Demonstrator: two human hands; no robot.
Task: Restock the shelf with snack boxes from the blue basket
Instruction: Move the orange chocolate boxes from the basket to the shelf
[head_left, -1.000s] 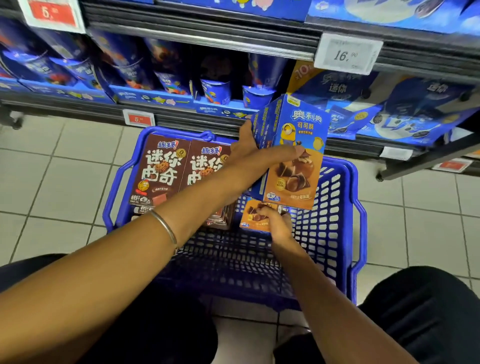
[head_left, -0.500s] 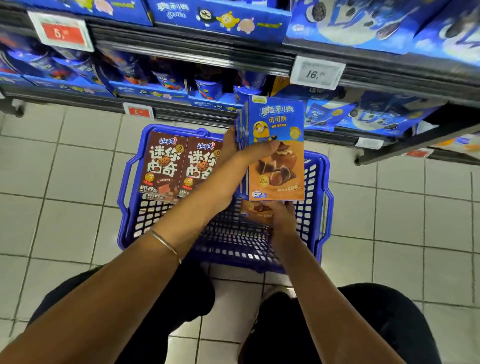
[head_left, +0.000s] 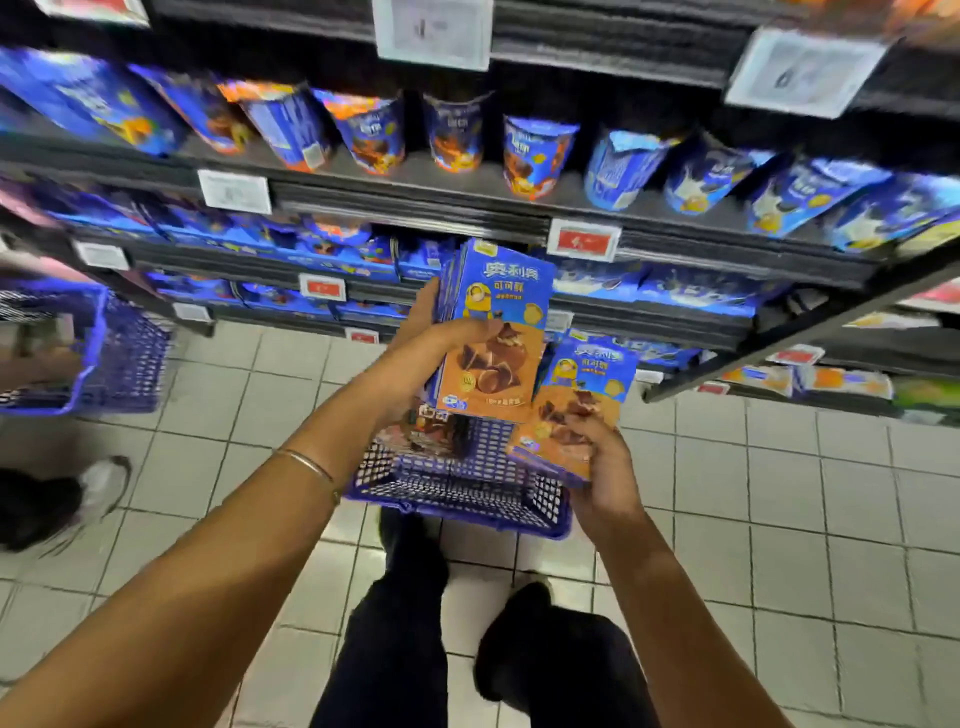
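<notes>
My left hand (head_left: 436, 343) grips a stack of blue-and-orange snack boxes (head_left: 493, 332), thumb across the front box, held upright above the blue basket (head_left: 457, 488). My right hand (head_left: 602, 462) holds another blue-and-orange snack box (head_left: 582, 395) by its lower edge, just right of the stack and lower. The basket stands on the tiled floor in front of my feet; brown boxes (head_left: 421, 426) show inside it, mostly hidden by the stack. The black shelf (head_left: 467, 202) rises ahead, lined with blue cups and bags.
A second blue basket (head_left: 93, 353) stands at the left with a person's arm near it, and a shoe (head_left: 104, 483) on the floor below. Price tags (head_left: 584, 240) hang on the shelf edges. A lower shelf corner (head_left: 675, 389) juts out at the right.
The view has risen and tilted up toward the shelves. My right hand has lifted a box out of the basket to beside the stack. My left hand has raised the stack.
</notes>
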